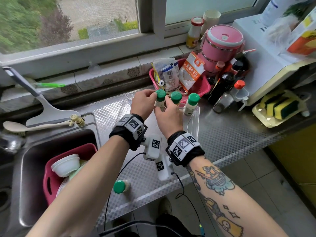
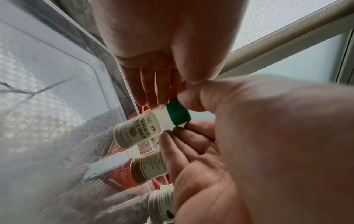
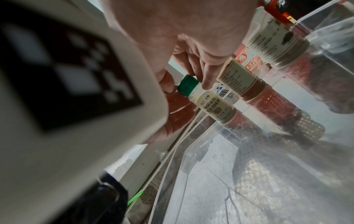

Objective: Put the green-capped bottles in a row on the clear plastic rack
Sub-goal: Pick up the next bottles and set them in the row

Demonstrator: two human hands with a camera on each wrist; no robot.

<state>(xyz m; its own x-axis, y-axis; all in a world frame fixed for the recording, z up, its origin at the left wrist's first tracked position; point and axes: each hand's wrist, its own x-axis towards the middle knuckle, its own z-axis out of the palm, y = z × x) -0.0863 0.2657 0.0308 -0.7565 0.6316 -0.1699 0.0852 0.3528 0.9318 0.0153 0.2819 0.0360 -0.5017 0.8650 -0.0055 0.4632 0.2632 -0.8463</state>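
Left hand (image 1: 142,104) is pinching the green cap of the leftmost bottle (image 1: 159,100), which is standing at the far end of the clear plastic rack (image 1: 194,124); right hand (image 1: 168,115) is touching the same bottle with curled fingers. Two more bottles are standing beside it (image 1: 176,98) (image 1: 191,104). A fourth bottle (image 1: 120,186) is waiting on the steel counter (image 1: 222,139), well apart.

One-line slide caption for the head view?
Both hands, left hand and right hand, set a green-capped bottle beside two others on the clear plastic rack.
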